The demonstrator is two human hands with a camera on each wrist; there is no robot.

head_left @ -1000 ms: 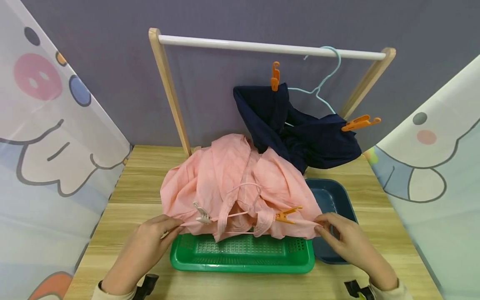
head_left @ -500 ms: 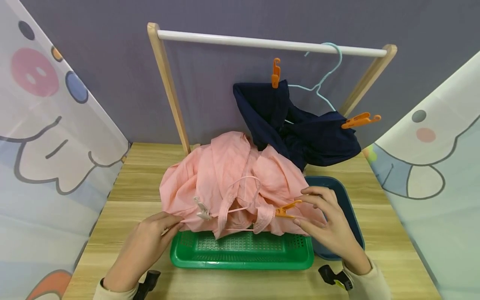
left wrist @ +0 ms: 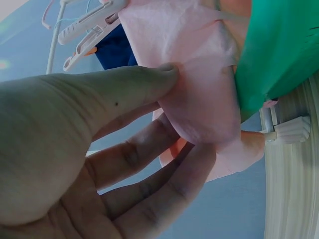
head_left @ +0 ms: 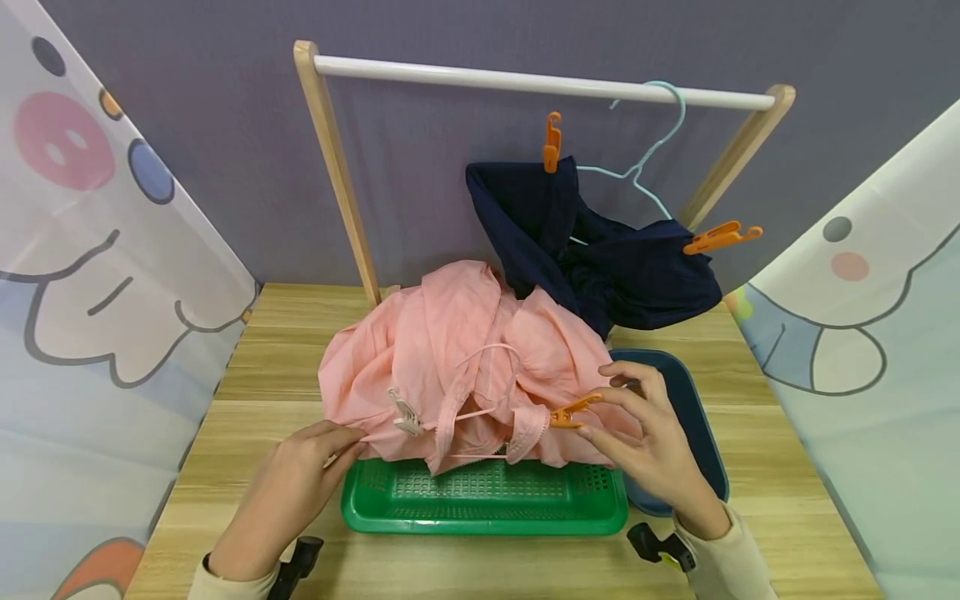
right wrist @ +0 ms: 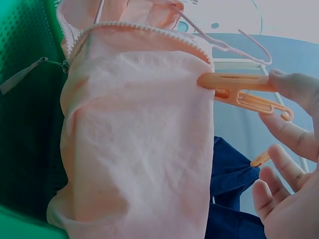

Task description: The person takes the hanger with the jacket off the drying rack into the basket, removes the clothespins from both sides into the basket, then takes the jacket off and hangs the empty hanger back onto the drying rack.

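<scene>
A pink zip-up jacket (head_left: pixel 450 333) lies bunched over the green basket (head_left: pixel 483 527), with a pink hanger (head_left: pixel 491 345) at its collar. My left hand (head_left: pixel 296 479) pinches the jacket's left edge between thumb and fingers. At the collar's right side, my right hand (head_left: pixel 648 429) holds the handles of an orange clothespin (right wrist: pixel 249 81) between thumb and index finger. The right wrist view has the clothespin's tip at the pink cloth beside the white zipper teeth (right wrist: pixel 149 27). A white clothespin (head_left: pixel 406 417) sits on the jacket's left side.
Behind stands a rack with a white bar (head_left: pixel 487 79). From it hangs a light blue hanger (head_left: pixel 651 150) with a navy garment (head_left: pixel 637 275), clipped by orange clothespins (head_left: pixel 551 152). A dark blue tray (head_left: pixel 701 417) stands right of the basket on the wooden table (head_left: pixel 780 467).
My right hand has let go of the jacket's right edge, moved left and taken hold of the orange clothespin's handles. My left hand keeps its pinch on the left edge.
</scene>
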